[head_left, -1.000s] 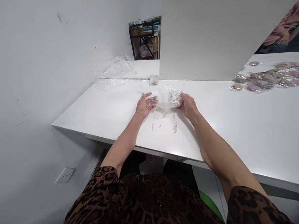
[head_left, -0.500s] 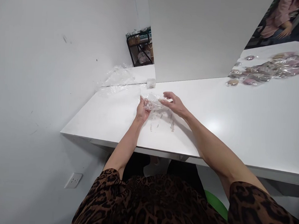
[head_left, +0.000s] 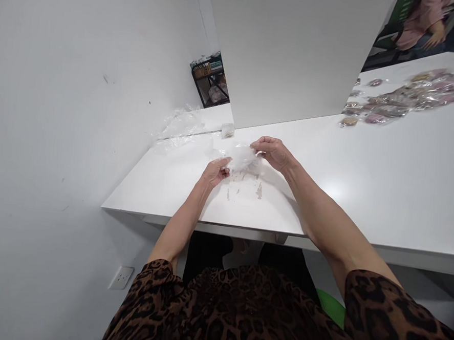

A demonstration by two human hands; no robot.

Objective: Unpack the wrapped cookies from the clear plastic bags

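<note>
A clear plastic bag (head_left: 242,158) is stretched between my two hands, just above the white table (head_left: 164,186). My left hand (head_left: 215,172) pinches its left end with thumb and fingers. At the upper right end, my right hand (head_left: 271,151) grips the bag between thumb and fingertips. What the bag contains, if anything, cannot be made out. Below it, greyish worn marks (head_left: 259,190) show on the tabletop. A small clear packet (head_left: 227,130) lies behind the bag, against the upright panel.
Crumpled clear plastic (head_left: 181,126) lies at the back left by the wall. A white upright panel (head_left: 295,56) stands behind my hands. Many wrapped small items (head_left: 412,99) are heaped at the right. Beyond them sits a person in a pink sleeve (head_left: 424,23). A black shelf (head_left: 210,82) stands behind.
The bag has been spread wider and flatter. My left hand has turned over and now pinches its end; my right hand has moved slightly right and closed on the bag.
</note>
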